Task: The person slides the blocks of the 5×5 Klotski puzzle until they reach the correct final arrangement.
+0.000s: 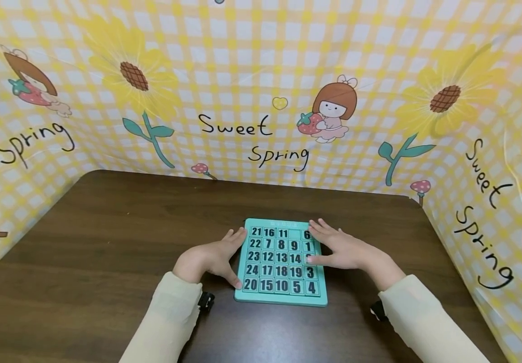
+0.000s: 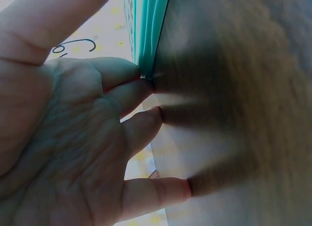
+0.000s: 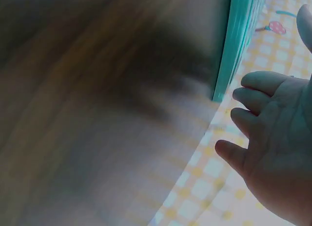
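Observation:
A turquoise sliding number puzzle (image 1: pixel 281 298) lies flat on the table, its tiles marked with black numbers. In the top row a gap (image 1: pixel 295 234) sits between the 11 tile (image 1: pixel 282 233) and the 6 tile. My left hand (image 1: pixel 217 256) is at the puzzle's left edge, thumb by the lower corner and fingers by the upper one. In the left wrist view its fairly straight fingers (image 2: pixel 141 133) reach the frame and table. My right hand (image 1: pixel 340 249) spreads over the right edge, its thumb covering a tile below the 1. The right wrist view shows these fingers (image 3: pixel 251 99) raised off the table.
The dark wooden table (image 1: pixel 107 262) extends on both sides of the puzzle. A yellow checked cloth (image 1: pixel 243 65) with flowers and cartoon figures stands as a wall behind it and along both sides.

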